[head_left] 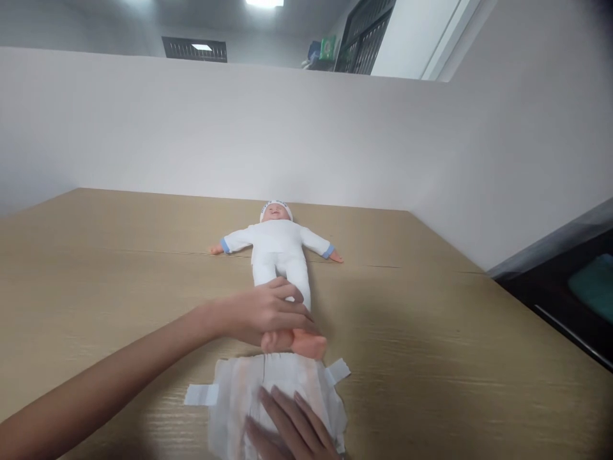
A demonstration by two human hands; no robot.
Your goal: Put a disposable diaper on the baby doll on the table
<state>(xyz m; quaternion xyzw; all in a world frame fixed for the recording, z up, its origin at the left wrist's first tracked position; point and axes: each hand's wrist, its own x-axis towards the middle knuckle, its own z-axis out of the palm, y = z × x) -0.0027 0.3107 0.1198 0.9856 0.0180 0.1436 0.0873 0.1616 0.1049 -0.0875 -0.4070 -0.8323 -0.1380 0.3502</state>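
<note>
A baby doll [278, 246] in a white suit and cap lies on its back on the wooden table [431, 332], head away from me, arms spread. My left hand [265, 313] is wrapped round the doll's lower legs, just above its bare feet [306, 344]. A white diaper [244, 390] lies unfolded on the table below the feet, its tabs sticking out at both sides. My right hand [292, 428] rests flat on the diaper with the fingers stretched out.
A white wall [191, 128] runs along the far edge of the table. At the right, past the table's edge, stands a dark piece of furniture [565, 287] with a teal thing on it.
</note>
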